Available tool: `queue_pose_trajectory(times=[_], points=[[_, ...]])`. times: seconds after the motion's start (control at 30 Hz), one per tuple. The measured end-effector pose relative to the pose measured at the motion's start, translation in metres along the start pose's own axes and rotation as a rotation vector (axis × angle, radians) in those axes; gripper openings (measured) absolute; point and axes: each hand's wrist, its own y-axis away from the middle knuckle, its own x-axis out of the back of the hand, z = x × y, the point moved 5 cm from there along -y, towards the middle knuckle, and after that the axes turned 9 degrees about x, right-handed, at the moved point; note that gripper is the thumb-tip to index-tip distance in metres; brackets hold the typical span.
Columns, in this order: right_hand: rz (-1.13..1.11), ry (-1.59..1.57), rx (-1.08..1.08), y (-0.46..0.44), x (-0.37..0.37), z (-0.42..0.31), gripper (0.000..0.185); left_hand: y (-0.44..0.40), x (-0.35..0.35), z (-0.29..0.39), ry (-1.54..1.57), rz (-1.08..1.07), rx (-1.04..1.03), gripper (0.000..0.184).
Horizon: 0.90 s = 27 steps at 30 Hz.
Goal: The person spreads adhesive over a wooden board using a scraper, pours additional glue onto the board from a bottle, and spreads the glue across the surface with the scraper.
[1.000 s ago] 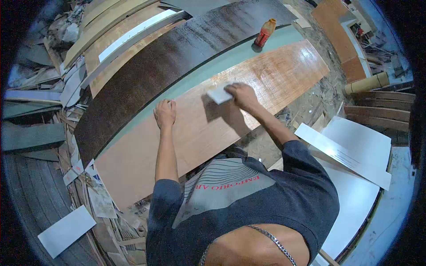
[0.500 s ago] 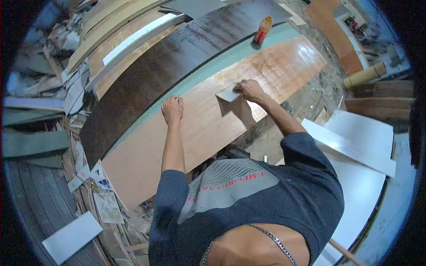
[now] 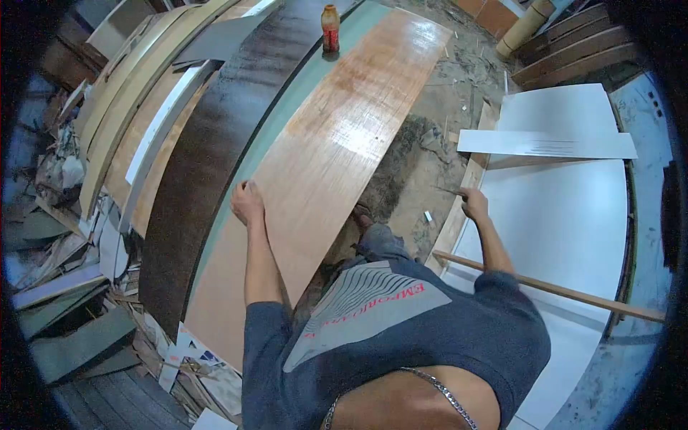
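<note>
1. I am looking down from the head camera, and a long wood board [image 3: 322, 165] is lying on a slant in the middle of the view.
2. The left hand [image 3: 247, 203] is resting on the left long edge of the wood board. Its fingers are curling, but I cannot tell if they are pinching the edge or just lying there.
3. The right hand [image 3: 473, 204] is staying well apart from the wood board. Its fingers are clamping on a thin piece [image 3: 446, 190], which is pointing toward the wood board. I am seeing the thin piece from its edge, so its shape is hard to tell.
4. That hand is hanging over the near side of a big white sheet [image 3: 566, 222]. I cannot tell if it is touching anything under it.
5. The far half of the wood board is shining in the light, and the near half is looking dull.
6. A bottle [image 3: 330, 30] with a red label is standing on a pale green strip [image 3: 287, 107], which is running between the wood board and a big dark board [image 3: 204, 136].
7. A narrow white board [image 3: 545, 145] is lying across the white sheet, and a wooden stick [image 3: 552, 287] is crossing it closer to the person.
</note>
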Motion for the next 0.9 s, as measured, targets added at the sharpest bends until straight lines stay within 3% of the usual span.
queue_pose_trajectory(times=[0.07, 0.2, 0.23, 0.27, 0.3, 0.33, 0.37, 0.57, 0.7, 0.77, 0.83, 0.9], points=[[0.055, -0.177, -0.317, 0.010, -0.016, 0.025, 0.028, 0.001, 0.005, 0.019, 0.014, 0.037, -0.009, 0.035], [0.231, -0.338, -0.368, -0.007, -0.067, 0.066, 0.026, -0.024, -0.019, 0.111, 0.144, 0.084, -0.285, 0.040], [0.108, -0.339, -0.411, -0.021, -0.066, 0.067, 0.029, -0.042, -0.031, 0.141, 0.148, 0.099, -0.286, 0.040], [0.176, -0.493, -0.403, -0.039, -0.086, 0.082, 0.027, -0.057, -0.048, 0.176, 0.275, -0.018, -0.299, 0.043], [0.255, -0.455, -0.345, -0.055, -0.145, 0.129, 0.027, -0.073, -0.065, 0.215, 0.406, -0.131, -0.306, 0.047], [0.345, -0.400, -0.369, -0.069, -0.118, 0.110, 0.028, -0.096, -0.090, 0.246, 0.473, -0.165, -0.269, 0.053], [0.177, -0.498, -0.506, -0.083, -0.118, 0.114, 0.030, -0.122, -0.118, 0.272, 0.534, -0.198, -0.226, 0.059], [0.039, -0.512, -0.525, -0.100, -0.137, 0.160, 0.032, -0.205, -0.196, 0.442, 0.486, -0.226, -0.251, 0.097], [0.111, -0.551, -0.609, -0.054, -0.161, 0.191, 0.029, -0.235, -0.265, 0.482, 0.298, -0.100, -0.304, 0.095], [-0.012, -0.517, -0.680, -0.038, -0.175, 0.205, 0.030, -0.254, -0.309, 0.482, 0.639, -0.230, -0.273, 0.088], [-0.044, -0.500, -0.737, -0.033, -0.164, 0.194, 0.031, -0.226, -0.270, 0.498, 0.589, -0.123, -0.283, 0.081], [-0.096, -0.467, -0.773, -0.029, -0.157, 0.197, 0.032, -0.198, -0.228, 0.502, 0.708, -0.262, -0.229, 0.079]])
